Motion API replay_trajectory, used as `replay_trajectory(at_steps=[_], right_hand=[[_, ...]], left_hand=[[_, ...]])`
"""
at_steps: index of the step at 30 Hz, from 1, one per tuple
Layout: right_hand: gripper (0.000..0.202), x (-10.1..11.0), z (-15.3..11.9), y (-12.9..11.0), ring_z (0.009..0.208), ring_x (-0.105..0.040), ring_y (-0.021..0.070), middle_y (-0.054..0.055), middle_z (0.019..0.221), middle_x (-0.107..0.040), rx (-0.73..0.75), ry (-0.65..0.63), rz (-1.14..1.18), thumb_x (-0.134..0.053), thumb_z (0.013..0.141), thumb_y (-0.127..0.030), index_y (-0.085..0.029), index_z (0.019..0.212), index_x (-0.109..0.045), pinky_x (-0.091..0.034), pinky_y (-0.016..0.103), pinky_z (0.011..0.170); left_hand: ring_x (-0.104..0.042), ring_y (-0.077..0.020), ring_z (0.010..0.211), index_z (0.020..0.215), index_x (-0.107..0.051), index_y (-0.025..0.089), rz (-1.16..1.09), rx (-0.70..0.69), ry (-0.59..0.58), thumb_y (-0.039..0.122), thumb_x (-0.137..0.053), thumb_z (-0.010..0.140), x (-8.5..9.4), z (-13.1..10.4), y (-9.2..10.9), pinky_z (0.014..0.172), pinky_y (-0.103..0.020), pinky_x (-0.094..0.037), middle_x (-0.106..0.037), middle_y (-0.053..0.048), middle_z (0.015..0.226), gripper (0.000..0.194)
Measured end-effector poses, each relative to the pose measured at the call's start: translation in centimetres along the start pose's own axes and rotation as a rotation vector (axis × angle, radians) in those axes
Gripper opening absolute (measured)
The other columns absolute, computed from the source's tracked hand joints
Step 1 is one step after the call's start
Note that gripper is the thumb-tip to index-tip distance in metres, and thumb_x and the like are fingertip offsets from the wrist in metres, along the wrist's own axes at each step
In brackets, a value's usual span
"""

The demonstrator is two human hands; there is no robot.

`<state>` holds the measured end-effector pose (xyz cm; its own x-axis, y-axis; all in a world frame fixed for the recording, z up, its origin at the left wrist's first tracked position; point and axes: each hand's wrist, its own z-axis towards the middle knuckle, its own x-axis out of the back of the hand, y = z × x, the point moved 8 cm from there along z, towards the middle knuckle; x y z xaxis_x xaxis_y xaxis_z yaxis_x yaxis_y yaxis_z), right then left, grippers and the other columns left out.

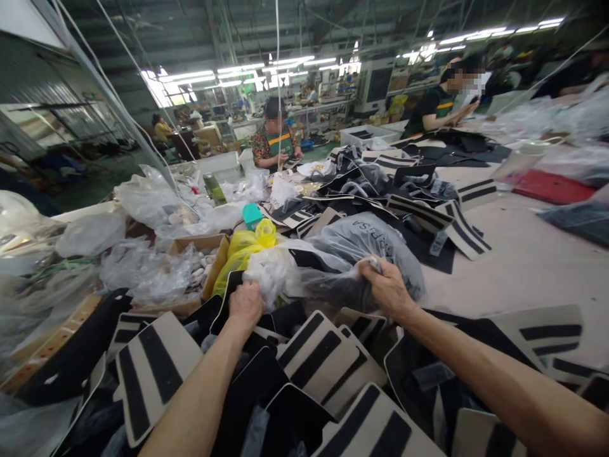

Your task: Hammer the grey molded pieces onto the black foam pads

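A clear plastic bag point(328, 285) with dark printed letters is stretched between my two hands, with something dark inside it. My left hand point(246, 304) is closed at the bunched whitish end of the bag; its fingertips are partly hidden. Thumb and fingers of my right hand point(387, 285) pinch the bag's plastic on the other side. Below and around my forearms lie many black and beige panels with dark stripes point(316, 349), piled loosely at odd angles. A yellow plastic bag point(238, 254), knotted on top, sits just beyond my left hand.
A cardboard box point(216, 266) with small pale pieces stands left, among crumpled clear plastic point(147, 266). More striped panels point(423, 212) cover the table point(518, 273) ahead. Two people point(276, 143) work across it. A red item point(554, 186) lies far right; a thin cord point(278, 76) hangs ahead.
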<state>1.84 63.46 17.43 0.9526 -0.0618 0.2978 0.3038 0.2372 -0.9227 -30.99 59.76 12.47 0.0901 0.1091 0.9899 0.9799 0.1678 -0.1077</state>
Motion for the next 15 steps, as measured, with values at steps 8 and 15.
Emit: replay_trajectory(at_steps=[8,15], right_hand=[[0.038,6.2,-0.3,1.4,0.058,-0.041,0.0132,-0.002,0.060,-0.047,-0.069,0.148,0.054,-0.056,0.084,-0.053,-0.021,0.064,-0.052,-0.035,0.026,0.058],[0.038,7.9,-1.5,3.9,0.058,-0.040,0.0119,-0.003,0.061,-0.045,-0.116,0.151,0.174,-0.058,0.083,-0.053,-0.020,0.065,-0.052,-0.034,0.025,0.058]], left_hand=[[-0.069,-0.0423,0.091,0.075,-0.069,0.013,0.104,-0.194,-0.305,0.012,-0.073,0.062,5.4,-0.5,4.2,0.081,-0.054,-0.053,-0.070,-0.021,0.084,0.014],[-0.057,-0.0287,0.120,0.126,-0.054,0.016,-0.242,-0.308,0.194,0.036,-0.060,0.084,12.0,0.6,11.7,0.102,-0.040,-0.044,-0.060,-0.016,0.127,0.046]])
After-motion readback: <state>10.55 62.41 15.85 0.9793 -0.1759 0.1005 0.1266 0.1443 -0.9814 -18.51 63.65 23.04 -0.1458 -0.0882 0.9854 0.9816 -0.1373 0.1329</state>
